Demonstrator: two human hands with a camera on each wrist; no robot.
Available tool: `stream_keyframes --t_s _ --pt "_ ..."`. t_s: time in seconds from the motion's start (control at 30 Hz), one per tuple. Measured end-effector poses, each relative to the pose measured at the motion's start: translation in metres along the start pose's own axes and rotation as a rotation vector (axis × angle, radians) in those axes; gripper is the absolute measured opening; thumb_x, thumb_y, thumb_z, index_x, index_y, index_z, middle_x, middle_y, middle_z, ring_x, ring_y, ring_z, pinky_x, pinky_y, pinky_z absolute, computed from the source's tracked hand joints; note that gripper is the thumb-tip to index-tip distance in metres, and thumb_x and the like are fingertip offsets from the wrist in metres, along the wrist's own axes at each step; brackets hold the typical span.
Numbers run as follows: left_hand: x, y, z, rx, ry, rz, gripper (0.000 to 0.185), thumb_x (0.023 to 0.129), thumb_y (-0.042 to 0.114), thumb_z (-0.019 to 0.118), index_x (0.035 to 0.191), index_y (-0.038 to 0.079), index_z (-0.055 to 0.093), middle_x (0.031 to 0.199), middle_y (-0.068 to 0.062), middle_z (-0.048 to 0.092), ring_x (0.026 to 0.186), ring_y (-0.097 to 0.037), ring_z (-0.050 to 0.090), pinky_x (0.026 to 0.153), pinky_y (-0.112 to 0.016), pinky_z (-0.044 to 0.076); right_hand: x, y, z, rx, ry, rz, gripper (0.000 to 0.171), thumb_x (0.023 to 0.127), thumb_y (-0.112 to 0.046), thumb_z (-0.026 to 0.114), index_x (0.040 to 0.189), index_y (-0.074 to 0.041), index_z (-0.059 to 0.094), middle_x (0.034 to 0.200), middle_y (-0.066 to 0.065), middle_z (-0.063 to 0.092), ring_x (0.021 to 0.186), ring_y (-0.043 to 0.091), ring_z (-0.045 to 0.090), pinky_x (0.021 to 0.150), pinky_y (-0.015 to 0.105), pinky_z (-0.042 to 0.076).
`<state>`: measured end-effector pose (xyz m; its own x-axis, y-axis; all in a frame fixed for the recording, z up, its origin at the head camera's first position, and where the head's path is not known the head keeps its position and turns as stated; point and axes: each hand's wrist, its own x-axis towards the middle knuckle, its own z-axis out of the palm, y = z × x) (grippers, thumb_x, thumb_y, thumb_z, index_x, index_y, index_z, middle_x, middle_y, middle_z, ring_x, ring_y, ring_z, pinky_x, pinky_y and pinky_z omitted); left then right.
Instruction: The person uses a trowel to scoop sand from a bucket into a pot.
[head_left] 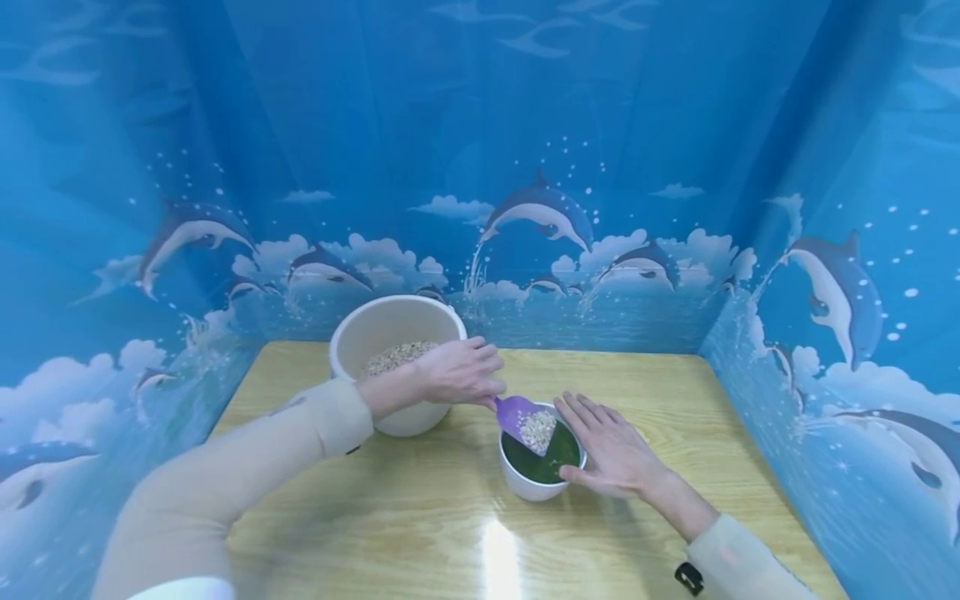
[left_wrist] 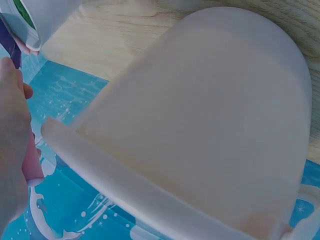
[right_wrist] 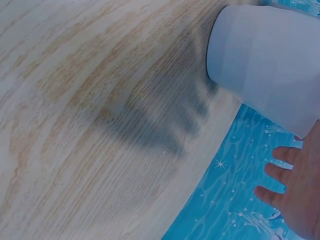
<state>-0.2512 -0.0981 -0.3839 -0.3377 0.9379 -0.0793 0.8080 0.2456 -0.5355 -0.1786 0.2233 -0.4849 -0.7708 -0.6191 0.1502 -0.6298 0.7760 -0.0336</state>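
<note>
My left hand [head_left: 461, 371] grips the handle of a purple scoop [head_left: 525, 419] loaded with pale grain, tilted over a small white bowl [head_left: 534, 485] with a dark green inside. My right hand [head_left: 611, 446] lies open with straight fingers against the bowl's right rim. Behind the left hand stands a large cream tub [head_left: 375, 333] holding more grain [head_left: 396, 357]. The left wrist view is filled by the tub's outer wall [left_wrist: 210, 120], with my left hand [left_wrist: 12, 150] at the left edge. In the right wrist view the small bowl's side [right_wrist: 265, 65] shows, with my right hand [right_wrist: 300, 195] at the lower right.
The wooden table [head_left: 420, 517] is boxed in on three sides by blue dolphin-print sheeting [head_left: 540, 217]. Bare wood lies in front of the bowl and to its right.
</note>
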Motion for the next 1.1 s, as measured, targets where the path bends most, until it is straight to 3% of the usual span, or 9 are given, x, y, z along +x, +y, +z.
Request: stream_keyframes --t_s 0.17,0.37,0.6,0.87,1.1 --pt "0.006 0.003 0.001 -0.002 -0.035 0.004 0.052 0.108 0.064 0.031 0.122 0.029 0.068 0.115 0.003 0.069 0.109 -0.016 0.061 0.098 -0.034 0.051 0.001 0.000 0.000 0.006 -0.002 -0.002 0.105 0.090 -0.074 0.061 0.165 -0.007 0.030 0.169 0.021 0.037 0.151 0.045 0.045 0.117 0.066 0.043" --pt "0.012 0.008 0.000 0.034 -0.029 0.010 0.053 0.108 0.065 0.031 0.124 0.031 0.068 0.116 0.004 0.070 0.110 -0.015 0.062 0.095 -0.031 0.052 0.001 0.002 0.000 -0.003 0.006 -0.009 0.106 0.091 -0.079 0.055 0.165 -0.007 0.030 0.168 0.022 0.039 0.150 0.046 0.046 0.115 0.066 0.044" --pt "0.020 0.008 -0.004 0.056 -0.058 -0.012 0.055 0.108 0.065 0.028 0.129 0.032 0.067 0.124 0.002 0.071 0.118 -0.017 0.064 0.100 -0.033 0.052 0.001 0.003 0.002 0.004 0.005 -0.017 0.106 0.090 -0.076 0.058 0.165 -0.007 0.030 0.168 0.022 0.039 0.149 0.046 0.046 0.115 0.067 0.044" --pt "0.026 0.012 -0.003 0.061 -0.086 0.017 0.057 0.108 0.067 0.027 0.132 0.032 0.065 0.129 0.001 0.071 0.123 -0.018 0.063 0.103 -0.033 0.053 0.001 0.002 0.002 -0.002 -0.009 -0.015 0.106 0.091 -0.078 0.056 0.166 -0.008 0.029 0.168 0.021 0.039 0.150 0.046 0.045 0.115 0.067 0.043" --pt "0.029 0.016 -0.001 0.071 -0.052 0.018 0.055 0.107 0.068 0.030 0.128 0.033 0.067 0.124 0.003 0.071 0.118 -0.016 0.063 0.099 -0.032 0.052 0.001 0.002 0.002 0.005 0.017 -0.025 0.107 0.091 -0.081 0.054 0.164 -0.007 0.032 0.167 0.021 0.041 0.149 0.046 0.047 0.114 0.066 0.045"
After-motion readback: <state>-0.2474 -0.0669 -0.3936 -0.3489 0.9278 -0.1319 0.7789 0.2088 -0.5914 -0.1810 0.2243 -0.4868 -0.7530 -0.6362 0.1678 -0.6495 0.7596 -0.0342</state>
